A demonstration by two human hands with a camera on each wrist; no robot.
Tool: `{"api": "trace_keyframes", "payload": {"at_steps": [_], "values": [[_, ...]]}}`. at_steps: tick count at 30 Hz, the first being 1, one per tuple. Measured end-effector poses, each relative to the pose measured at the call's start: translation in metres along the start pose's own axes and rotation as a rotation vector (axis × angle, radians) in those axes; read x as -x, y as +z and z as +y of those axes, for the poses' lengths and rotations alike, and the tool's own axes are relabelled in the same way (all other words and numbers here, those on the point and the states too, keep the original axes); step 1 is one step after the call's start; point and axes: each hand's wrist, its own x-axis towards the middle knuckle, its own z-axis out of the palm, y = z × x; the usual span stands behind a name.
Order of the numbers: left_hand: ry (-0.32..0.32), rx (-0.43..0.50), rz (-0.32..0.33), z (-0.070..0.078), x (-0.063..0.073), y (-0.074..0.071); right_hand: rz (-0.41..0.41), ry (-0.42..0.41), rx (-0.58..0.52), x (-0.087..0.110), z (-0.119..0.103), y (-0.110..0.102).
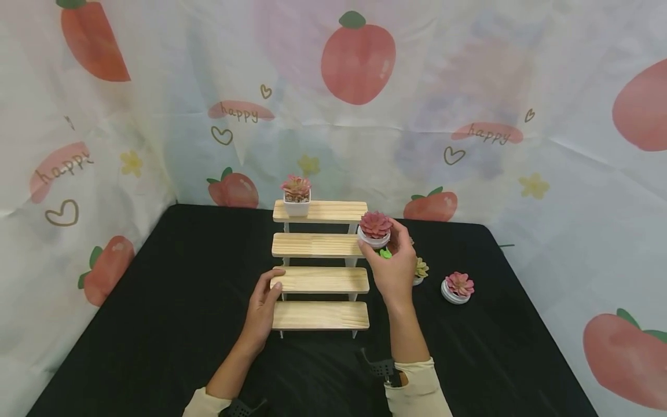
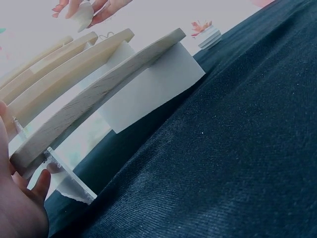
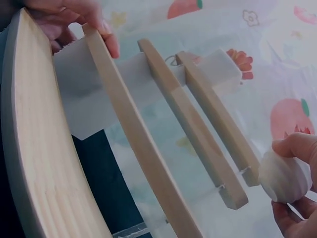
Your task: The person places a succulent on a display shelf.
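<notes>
A four-tier wooden display stand (image 1: pixel 320 315) with white side supports stands on the black cloth. At the left end of its second-lowest shelf (image 1: pixel 323 280), my left hand (image 1: pixel 260 307) grips the edge with fingers and thumb. My right hand (image 1: pixel 393 266) pinches a round white pot holding a pink artificial succulent (image 1: pixel 375 225), beside the right end of the top shelves. In the right wrist view, thumb and fingers hold the white pot (image 3: pixel 285 176) by its sides. Another pink succulent in a square white pot (image 1: pixel 297 197) sits on the left of the top shelf (image 1: pixel 333 211).
Right of the stand, a pink succulent in a round white pot (image 1: pixel 458 287) stands on the black cloth (image 1: pixel 495 353). A yellowish succulent (image 1: pixel 421 268) and a bright green one (image 1: pixel 385 253) are partly hidden behind my right hand. A printed fabric backdrop (image 1: pixel 323 145) rises behind the table.
</notes>
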Motion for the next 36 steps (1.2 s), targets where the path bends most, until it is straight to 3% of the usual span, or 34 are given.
{"api": "trace_keyframes", "payload": {"at_steps": [14,36], "values": [[0.012,-0.006,-0.014,-0.004,-0.003,-0.002,-0.001,-0.040,0.002,-0.007,-0.014,0.011],[0.007,-0.019,-0.003,-0.005,-0.003,-0.003,-0.043,-0.018,-0.011,-0.015,-0.013,0.027]]}}
